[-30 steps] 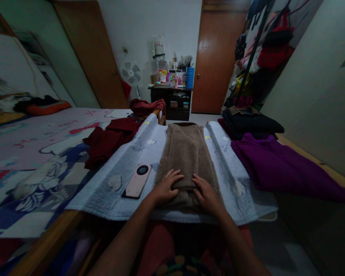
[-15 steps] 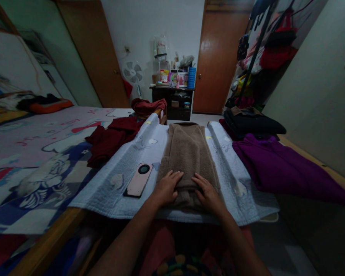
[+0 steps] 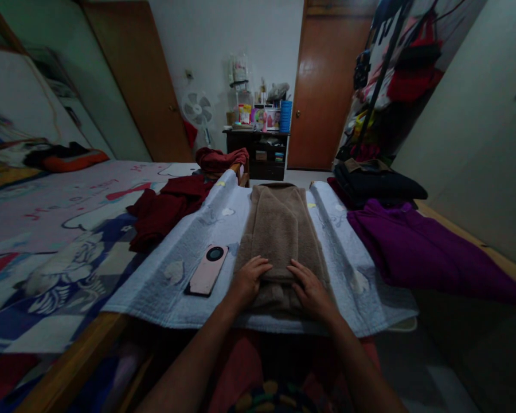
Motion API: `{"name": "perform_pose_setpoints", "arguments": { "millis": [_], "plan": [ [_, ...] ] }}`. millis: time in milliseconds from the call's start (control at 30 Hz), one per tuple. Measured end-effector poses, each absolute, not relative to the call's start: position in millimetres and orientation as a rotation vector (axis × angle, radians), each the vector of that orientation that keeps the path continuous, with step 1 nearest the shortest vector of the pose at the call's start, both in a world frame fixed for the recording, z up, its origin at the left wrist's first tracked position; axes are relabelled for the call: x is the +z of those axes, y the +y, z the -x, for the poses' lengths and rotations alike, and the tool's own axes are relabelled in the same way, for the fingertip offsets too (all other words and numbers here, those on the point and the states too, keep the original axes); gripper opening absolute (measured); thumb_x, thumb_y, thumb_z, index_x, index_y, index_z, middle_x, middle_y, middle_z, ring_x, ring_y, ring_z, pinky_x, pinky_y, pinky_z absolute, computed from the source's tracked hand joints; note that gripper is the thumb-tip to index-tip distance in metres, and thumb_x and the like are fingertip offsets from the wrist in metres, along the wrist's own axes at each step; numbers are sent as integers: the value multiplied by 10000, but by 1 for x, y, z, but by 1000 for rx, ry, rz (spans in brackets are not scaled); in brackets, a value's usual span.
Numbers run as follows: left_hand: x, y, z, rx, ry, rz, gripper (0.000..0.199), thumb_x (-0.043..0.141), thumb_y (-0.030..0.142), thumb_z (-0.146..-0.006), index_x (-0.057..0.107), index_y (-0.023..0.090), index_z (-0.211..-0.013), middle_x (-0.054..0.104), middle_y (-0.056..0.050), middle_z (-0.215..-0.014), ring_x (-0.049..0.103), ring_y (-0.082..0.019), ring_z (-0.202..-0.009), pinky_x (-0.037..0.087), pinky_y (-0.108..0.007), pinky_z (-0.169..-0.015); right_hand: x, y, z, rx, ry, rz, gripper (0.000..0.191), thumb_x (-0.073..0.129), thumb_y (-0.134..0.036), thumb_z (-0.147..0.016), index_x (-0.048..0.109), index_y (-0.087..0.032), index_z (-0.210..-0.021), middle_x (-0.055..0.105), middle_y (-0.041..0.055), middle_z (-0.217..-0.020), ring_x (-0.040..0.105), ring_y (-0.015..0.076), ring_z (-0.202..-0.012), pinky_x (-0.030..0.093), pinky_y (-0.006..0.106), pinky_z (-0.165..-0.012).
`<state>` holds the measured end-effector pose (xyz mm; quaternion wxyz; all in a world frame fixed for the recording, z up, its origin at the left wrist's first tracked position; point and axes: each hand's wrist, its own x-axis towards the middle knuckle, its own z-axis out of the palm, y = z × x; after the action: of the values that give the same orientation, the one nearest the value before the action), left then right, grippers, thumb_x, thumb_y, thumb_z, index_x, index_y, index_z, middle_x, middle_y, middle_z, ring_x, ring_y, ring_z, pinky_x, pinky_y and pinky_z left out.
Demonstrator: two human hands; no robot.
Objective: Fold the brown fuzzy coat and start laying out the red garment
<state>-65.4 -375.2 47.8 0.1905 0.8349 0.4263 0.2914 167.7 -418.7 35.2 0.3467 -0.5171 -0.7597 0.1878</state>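
Note:
A brown fleecy garment [image 3: 279, 218], folded into a long narrow shape, lies on a pale blue quilted cloth [image 3: 206, 304]. My left hand [image 3: 249, 283] rests on the left side of its near end, fingers stretched over the fabric; its thumb is mostly hidden. On the right side of the same end lies my right hand [image 3: 310, 288], fingers extended and flat on the fabric. Between the hands, the lower edge of the upper layer crosses the garment, with more brown fabric below it. To the left of my left hand sits a pink phone [image 3: 207, 271], camera side up.
On the right is a folded purple garment [image 3: 425, 246], with dark folded clothes [image 3: 378, 180] behind it. Dark red clothing [image 3: 167, 209] lies at the bed's edge on the left. A dark cabinet [image 3: 258, 152] and a white fan [image 3: 198, 109] stand at the back.
My left hand has shifted slightly, and its thumb shows less than before. My right hand and the brown garment look the same.

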Motion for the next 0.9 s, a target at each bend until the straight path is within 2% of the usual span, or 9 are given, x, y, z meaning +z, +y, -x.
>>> {"name": "perform_pose_setpoints", "arguments": {
  "millis": [367, 567, 700, 800, 900],
  "plan": [
    [42, -379, 68, 992, 1167, -2167, 583, 377, -32, -713, 669, 228, -1146, 596, -37, -1305, 446, -198, -1330, 341, -471, -1154, 34, -419, -167, 494, -1929, 1389, 465, 466, -214, -898, 530, -277, -1354, 406, 61, -1503, 412, 217, -1356, 346, 451, -1127],
    [41, -381, 68, 1084, 1154, -2210, 586, 374, -43, -679, 672, 211, -1115, 594, -50, -1284, 372, -200, -1379, 323, -470, -1164, 34, -418, -167, 514, -1926, 1391, 423, 455, -242, -920, 563, -269, -1329, 429, 76, -1483, 430, 224, -1343, 351, 455, -1122],
    [43, -381, 68, 1020, 1183, -2219, 577, 391, -32, -666, 672, 211, -1107, 598, -50, -1280, 393, -208, -1364, 324, -481, -1159, 35, -419, -166, 509, -1913, 1383, 419, 464, -242, -915, 574, -279, -1317, 441, 70, -1476, 438, 223, -1338, 360, 452, -1117],
    [47, -382, 67, 931, 1202, -2213, 481, 476, 34, -690, 676, 208, -1092, 609, -62, -1274, 447, -235, -1319, 340, -484, -1145, 36, -420, -166, 510, -1905, 1381, 411, 506, -264, -894, 596, -262, -1295, 447, 82, -1471, 444, 234, -1332, 360, 454, -1115],
    [53, -382, 68, 897, 1204, -2187, 308, 574, 215, -786, 686, 208, -1072, 617, -76, -1275, 474, -256, -1290, 362, -474, -1124, 38, -421, -166, 535, -1884, 1385, 378, 514, -341, -908, 630, -251, -1256, 461, 91, -1459, 447, 247, -1329, 361, 456, -1113]
  ]
}}
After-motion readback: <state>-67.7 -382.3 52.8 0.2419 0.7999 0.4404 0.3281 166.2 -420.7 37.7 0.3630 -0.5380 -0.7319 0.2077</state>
